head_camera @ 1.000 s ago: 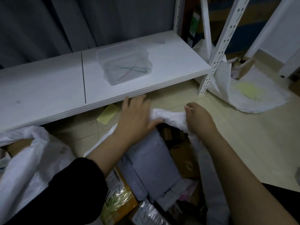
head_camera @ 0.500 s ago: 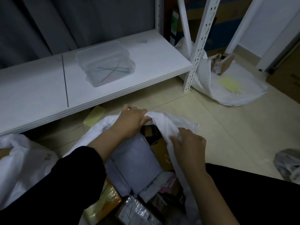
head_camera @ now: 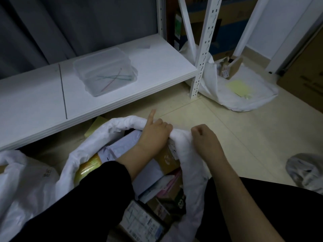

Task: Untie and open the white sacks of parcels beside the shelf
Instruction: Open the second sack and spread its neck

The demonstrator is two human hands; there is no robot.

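A black sleeve [head_camera: 83, 198] is seen nearest, on the left arm. Under it, a wide-open white plastic sack [head_camera: 82, 151] is laid on the pale tiled floor [head_camera: 244, 137], just in front of the shelf. The sack is filled with parcels: a box with a printed label [head_camera: 139, 222], a shiny yellow parcel [head_camera: 87, 169], a soft grey mailing bag [head_camera: 120, 148] and a brown cardboard box [head_camera: 167, 159].

The rolled far rim of the sack is gripped by both hands. The fingers of the left hand [head_camera: 153, 135] are curled tight round the rim, but one finger is held out straight. The fingers of the right hand [head_camera: 204, 140] are curled into a fist, and the rim is held in it. The hands are kept near each other but not touching.

A second white sack [head_camera: 21, 186] is seen at the left, and a crumpled grey plastic bag [head_camera: 305, 172] at the right. A yellow paper [head_camera: 98, 125] is tucked under the flat white shelf board [head_camera: 35, 96].

On the board a clear plastic box [head_camera: 83, 67] is set, with thin coloured ties [head_camera: 113, 78] inside. Past the white metal post with holes [head_camera: 202, 55], a third white sack [head_camera: 253, 100] is laid open on the floor, with a small brown box [head_camera: 235, 69] and a pale yellow sheet [head_camera: 238, 87] on it. A grey curtain [head_camera: 70, 23] is hung behind.
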